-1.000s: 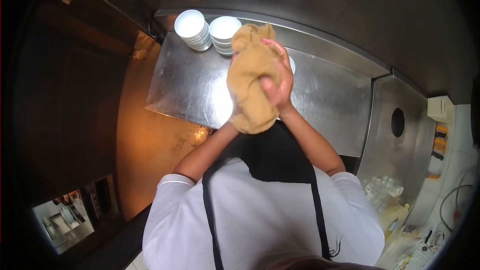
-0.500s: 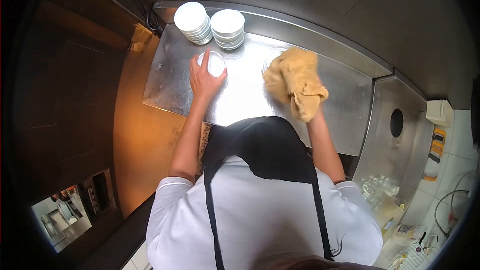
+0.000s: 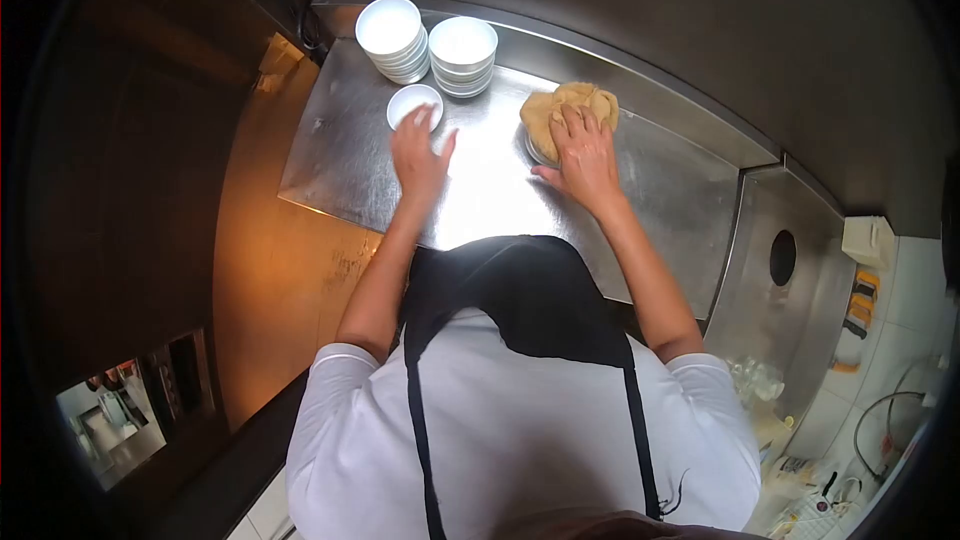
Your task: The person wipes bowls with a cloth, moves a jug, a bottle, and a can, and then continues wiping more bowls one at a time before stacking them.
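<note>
A small white bowl (image 3: 410, 100) sits upright on the steel counter. My left hand (image 3: 421, 158) is at its near side, fingers apart and overlapping the rim, thumb stretched out to the right; it does not grip the bowl. Over to the right, my right hand (image 3: 585, 158) has its fingers bent over a bunched tan cloth (image 3: 540, 112), with the thumb out to the left. White stacked rims (image 3: 534, 147) show under the cloth's left edge; most of that stack is hidden.
Two stacks of white bowls, a left stack (image 3: 390, 28) and a right stack (image 3: 464, 44), stand at the back of the steel counter (image 3: 340, 155). A raised ledge (image 3: 640, 65) runs behind. A steel surface with a dark round hole (image 3: 782, 258) lies to the right.
The cloth has moved from hanging over my right hand to lying under its fingers on the stacked rims. My left hand has loosened from the small bowl and drawn slightly back.
</note>
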A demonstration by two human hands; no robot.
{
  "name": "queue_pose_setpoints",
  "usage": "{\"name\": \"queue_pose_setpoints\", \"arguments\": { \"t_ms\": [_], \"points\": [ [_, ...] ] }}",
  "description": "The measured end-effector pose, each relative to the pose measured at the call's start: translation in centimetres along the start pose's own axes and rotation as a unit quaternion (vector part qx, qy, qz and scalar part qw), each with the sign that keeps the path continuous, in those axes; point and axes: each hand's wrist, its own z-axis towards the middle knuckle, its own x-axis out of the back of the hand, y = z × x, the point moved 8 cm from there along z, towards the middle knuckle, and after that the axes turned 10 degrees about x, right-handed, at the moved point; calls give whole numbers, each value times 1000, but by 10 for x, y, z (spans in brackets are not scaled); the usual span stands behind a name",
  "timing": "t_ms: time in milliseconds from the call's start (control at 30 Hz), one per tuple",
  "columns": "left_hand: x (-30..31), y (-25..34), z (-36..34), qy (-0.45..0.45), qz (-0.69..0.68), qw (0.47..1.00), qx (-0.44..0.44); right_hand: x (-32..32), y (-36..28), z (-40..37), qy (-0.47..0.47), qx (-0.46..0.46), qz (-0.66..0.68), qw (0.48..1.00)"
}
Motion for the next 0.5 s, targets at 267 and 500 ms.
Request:
{"name": "queue_pose_setpoints", "arguments": {
  "t_ms": [267,500],
  "points": [
    [-69,83,-37,-201,-184,962,-26,-32,20,37,-178,18,47,983],
    [-97,111,-26,-185,-266,946,24,-37,27,41,-190,-8,91,978]
  ]
}}
